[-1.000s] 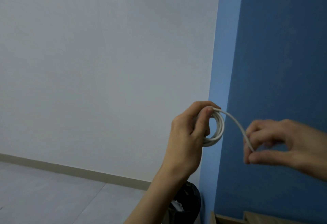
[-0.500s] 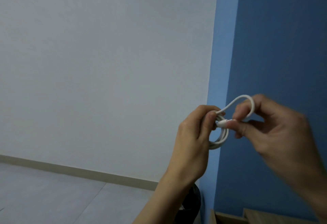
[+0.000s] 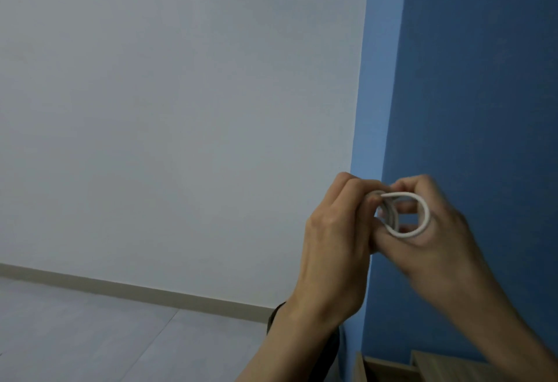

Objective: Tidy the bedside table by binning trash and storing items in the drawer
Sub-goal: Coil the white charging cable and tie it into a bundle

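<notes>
To your left there is only a pale wall (image 3: 166, 109) and grey floor (image 3: 90, 336); nothing of the task sits there. Moving right, a dark bin (image 3: 273, 318) peeks out behind your left wrist, mostly hidden.

Your left hand (image 3: 335, 248) is raised at chest height, fingers curled shut, pinching a small white cable (image 3: 421, 227) coil at its top edge. A second ago the loose tail of that cable arched out to the right, held apart from the coil. Now that tail has been brought in: it forms one last wider loop lying against the coil.

Your right hand (image 3: 434, 230) has closed in until it touches the left, its fingers wrapped behind and under that outer loop, gripping it. It is slightly blurred, so where the plug end sits cannot be told.

By my reading, the winding is nearly done, and the bundle only needs securing before it goes in the drawer. The wooden table (image 3: 453, 366) shows only as a corner at the lower right, below your hands; no drawer is visible.
</notes>
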`<state>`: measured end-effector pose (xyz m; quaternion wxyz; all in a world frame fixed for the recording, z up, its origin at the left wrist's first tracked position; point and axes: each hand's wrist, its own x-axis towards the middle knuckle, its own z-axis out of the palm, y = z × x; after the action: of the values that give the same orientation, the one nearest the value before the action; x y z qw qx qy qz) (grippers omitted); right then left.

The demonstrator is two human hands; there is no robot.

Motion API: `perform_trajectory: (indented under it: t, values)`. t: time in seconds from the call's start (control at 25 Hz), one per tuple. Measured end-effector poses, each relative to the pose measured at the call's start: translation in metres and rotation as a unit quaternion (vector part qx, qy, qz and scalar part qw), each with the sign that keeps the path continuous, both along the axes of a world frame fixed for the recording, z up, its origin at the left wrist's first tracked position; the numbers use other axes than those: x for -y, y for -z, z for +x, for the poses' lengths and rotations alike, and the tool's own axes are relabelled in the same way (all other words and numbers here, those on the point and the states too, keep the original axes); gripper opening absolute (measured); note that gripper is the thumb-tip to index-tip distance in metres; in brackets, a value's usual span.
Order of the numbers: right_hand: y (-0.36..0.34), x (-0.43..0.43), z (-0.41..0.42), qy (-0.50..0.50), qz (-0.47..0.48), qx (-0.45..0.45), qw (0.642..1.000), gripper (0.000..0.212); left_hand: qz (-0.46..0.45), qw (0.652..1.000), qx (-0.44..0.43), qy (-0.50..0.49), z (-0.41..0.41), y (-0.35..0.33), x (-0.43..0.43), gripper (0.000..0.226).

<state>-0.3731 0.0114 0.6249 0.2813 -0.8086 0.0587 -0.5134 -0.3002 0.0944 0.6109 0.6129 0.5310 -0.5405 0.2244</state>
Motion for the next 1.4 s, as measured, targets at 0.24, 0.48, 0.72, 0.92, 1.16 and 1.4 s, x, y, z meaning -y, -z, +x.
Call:
perform_trajectory:
  t: [0.24,0.48,0.72,0.92,1.16,1.4]
  values:
    - [-0.010,0.001,-0.007,-0.153,0.006,-0.046,0.987,0.020,0.010,1.000,-0.014,0.017,0.001,-0.003,-0.006,0.022]
    - [-0.015,0.032,-0.027,-0.331,0.047,-0.142,0.932,0.049,0.054,0.998,0.014,0.022,-0.002,-0.015,-0.018,0.018]
    - [-0.048,0.070,-0.054,-0.044,-0.011,-0.043,0.998,0.049,0.053,0.998,-0.014,0.013,0.012,-0.015,-0.025,0.017]
    - [-0.047,0.080,-0.053,0.102,-0.100,-0.021,0.990,0.016,0.076,0.997,0.006,0.001,0.016,-0.016,-0.024,0.023]
    - [-0.038,0.056,-0.057,-0.195,0.188,-0.120,0.955,0.064,0.070,0.997,-0.020,-0.035,0.023,-0.009,-0.015,0.018]
    - [-0.006,0.001,-0.023,-0.233,0.058,0.050,0.969,0.025,0.024,0.998,-0.034,-0.038,0.009,-0.002,0.005,0.017]
